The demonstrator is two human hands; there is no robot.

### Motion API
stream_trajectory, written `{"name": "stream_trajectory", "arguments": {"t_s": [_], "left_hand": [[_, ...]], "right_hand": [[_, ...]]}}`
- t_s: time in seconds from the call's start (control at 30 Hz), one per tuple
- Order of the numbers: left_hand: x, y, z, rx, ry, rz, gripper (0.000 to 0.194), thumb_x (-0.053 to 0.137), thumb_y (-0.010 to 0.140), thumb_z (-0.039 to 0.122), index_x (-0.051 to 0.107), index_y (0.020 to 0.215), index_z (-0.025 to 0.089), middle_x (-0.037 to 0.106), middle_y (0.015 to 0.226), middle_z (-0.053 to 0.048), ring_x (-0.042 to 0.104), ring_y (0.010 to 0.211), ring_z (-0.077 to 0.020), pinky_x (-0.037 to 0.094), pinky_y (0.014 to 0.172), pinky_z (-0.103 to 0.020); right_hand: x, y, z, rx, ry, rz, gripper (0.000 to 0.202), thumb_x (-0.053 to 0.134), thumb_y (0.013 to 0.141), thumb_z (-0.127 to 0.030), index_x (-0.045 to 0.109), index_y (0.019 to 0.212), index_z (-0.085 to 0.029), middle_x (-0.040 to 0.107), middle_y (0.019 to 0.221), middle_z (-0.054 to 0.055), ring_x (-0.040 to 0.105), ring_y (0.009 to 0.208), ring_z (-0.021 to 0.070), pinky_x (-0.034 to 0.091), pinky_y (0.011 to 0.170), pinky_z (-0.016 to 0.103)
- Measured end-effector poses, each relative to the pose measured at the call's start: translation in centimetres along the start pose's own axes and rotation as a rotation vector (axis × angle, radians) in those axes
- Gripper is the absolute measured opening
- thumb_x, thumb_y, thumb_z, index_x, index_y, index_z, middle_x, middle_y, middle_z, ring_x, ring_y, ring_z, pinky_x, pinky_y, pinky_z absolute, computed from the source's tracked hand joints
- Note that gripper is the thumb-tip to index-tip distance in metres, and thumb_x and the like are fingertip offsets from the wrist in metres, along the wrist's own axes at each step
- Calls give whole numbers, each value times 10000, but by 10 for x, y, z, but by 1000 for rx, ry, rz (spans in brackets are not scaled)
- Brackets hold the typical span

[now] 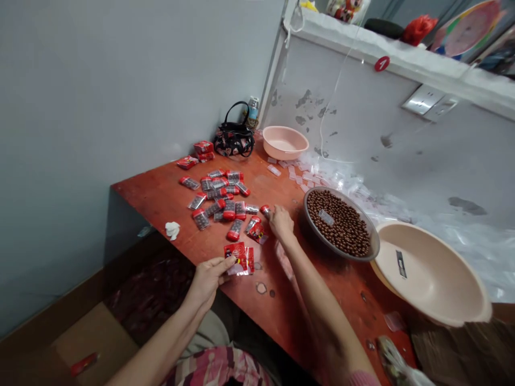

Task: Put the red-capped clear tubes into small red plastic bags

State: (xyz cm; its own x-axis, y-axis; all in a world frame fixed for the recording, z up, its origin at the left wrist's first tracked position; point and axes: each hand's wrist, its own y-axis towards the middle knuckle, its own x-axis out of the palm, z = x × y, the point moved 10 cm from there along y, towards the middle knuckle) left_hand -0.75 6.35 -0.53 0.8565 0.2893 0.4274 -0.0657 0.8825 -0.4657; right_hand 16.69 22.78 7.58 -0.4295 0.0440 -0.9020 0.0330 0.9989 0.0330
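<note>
Pale walls (pixel 140 80), one patchy; white ledge (pixel 340 36); worn red table (pixel 156 187).

- A small packing workshop, by its look
- Worn red desk (pixel 153 187) with red-capped cases (pixel 229 210) heaped left
- Basin (pixel 375 244) of brown balls (pixel 341 225) and loose clear plastic pieces (pixel 462 246) at right

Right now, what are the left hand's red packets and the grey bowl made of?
The red packets look like thin, glossy plastic film: they shine and seem see-through below. The grey bowl is probably smooth plastic, going by its rounded, faintly shiny rim.
</note>
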Motion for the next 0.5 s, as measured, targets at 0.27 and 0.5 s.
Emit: {"name": "stream_trajectory", "arguments": {"t_s": [0.27, 0.5], "left_hand": [[-18, 2, -3, -73, -259, 109, 141, 702, 594, 188, 592, 581, 100, 618, 573, -28, 578, 519, -100, 506, 535, -215], [-4, 7, -13, -114, -459, 129, 65, 640, 675, 153, 593, 704, 120, 640, 622, -27, 612, 547, -124, 536, 569, -265]], "right_hand": [[3, -16, 16, 5, 24, -83, 236, 528, 729, -349, 620, 846, -165, 634, 813, 95, 580, 801, 234, 408, 665, 299], [28, -164, -5, -24, 960, -278, 180, 512, 775, -338, 549, 856, -181, 559, 620, -11, 496, 485, 115, 402, 455, 219]]}}
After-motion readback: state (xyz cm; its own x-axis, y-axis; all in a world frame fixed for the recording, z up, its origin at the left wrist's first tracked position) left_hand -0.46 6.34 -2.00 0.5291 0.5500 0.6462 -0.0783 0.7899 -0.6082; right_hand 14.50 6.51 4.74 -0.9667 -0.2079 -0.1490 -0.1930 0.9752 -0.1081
